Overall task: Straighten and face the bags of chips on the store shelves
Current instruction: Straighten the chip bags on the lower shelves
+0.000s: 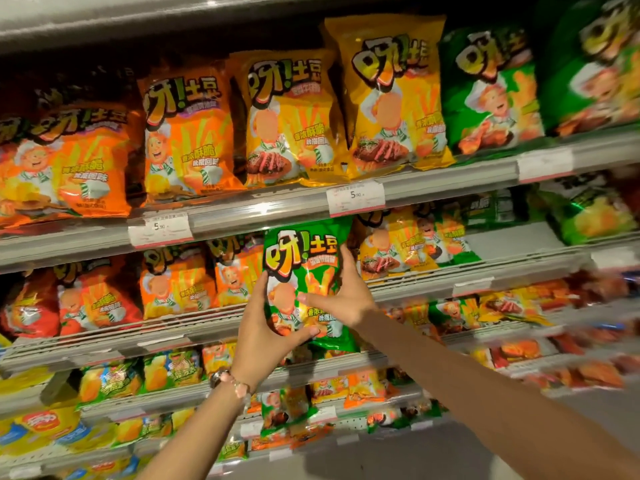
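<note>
Green foil film, glossy and crinkled, covers the green chip bag (304,282) that both hands hold up in front of the second shelf (242,322), just under the price rail (277,209) of the top shelf and between the orange bags (176,285) on the left and the yellow bags (391,244) on the right. The left hand (266,334) grips the bag's lower left side, thumb curled over the front near the bottom and fingers behind; the right hand (341,292) clasps the right edge, fingers running up the side and thumb laid across the print. The bag looks light and puffed with air, so it should weigh almost nothing but give under pressure; the chips inside are likely brittle, and a hard squeeze in the middle would probably crush them. The film seems slick, so a loose pinch could slide. Holding it by the two side edges or the crimped top and bottom seams looks safest. Other green bags (485,91) stand on the top shelf toward its right end, which may be where this one belongs, print facing out.
</note>
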`<state>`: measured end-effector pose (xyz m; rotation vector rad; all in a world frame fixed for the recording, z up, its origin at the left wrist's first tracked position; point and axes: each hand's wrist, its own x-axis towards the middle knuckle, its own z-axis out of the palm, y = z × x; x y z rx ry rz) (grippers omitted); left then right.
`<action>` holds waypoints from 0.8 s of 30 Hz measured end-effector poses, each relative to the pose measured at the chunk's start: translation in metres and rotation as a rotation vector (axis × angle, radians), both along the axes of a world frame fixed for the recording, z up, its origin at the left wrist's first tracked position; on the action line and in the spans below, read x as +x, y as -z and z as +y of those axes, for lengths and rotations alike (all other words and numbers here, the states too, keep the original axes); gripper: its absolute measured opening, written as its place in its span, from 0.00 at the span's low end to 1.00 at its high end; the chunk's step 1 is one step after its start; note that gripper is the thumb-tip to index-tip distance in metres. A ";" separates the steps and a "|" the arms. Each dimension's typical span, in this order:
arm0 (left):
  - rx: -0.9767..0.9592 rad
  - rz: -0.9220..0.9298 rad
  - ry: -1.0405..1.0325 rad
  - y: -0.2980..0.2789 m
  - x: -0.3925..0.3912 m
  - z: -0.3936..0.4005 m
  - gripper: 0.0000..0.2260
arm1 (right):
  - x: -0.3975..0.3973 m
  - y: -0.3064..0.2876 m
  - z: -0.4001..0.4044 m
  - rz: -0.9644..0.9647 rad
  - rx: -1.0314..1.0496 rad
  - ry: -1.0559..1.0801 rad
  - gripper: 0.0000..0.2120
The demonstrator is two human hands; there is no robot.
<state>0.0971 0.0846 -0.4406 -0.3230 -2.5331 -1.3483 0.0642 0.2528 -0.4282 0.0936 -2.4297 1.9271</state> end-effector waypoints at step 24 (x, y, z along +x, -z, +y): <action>-0.772 0.171 0.042 -0.003 -0.074 0.258 0.43 | -0.006 -0.006 0.314 0.039 0.031 0.285 0.44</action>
